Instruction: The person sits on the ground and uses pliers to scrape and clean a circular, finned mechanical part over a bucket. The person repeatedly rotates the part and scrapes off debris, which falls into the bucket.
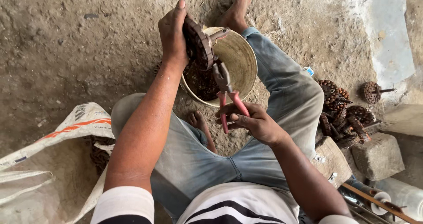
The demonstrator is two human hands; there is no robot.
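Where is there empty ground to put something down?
Bare dirt lies at the top left, above the white sack and left of the bucket. It is crowded on the right, where rusty round parts pile by the stone block.

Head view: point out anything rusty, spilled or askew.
The round toothed part in the left hand is rust-brown, like the similar parts heaped on the dirt at right. Right hand works red-handled pliers over the pale bucket. Nothing spilled.

Head cam, looking straight down, close.
One view only: from above my lap, faces ground past my left hand (172, 32) & right hand (253, 122); feet beyond them, near top edge.
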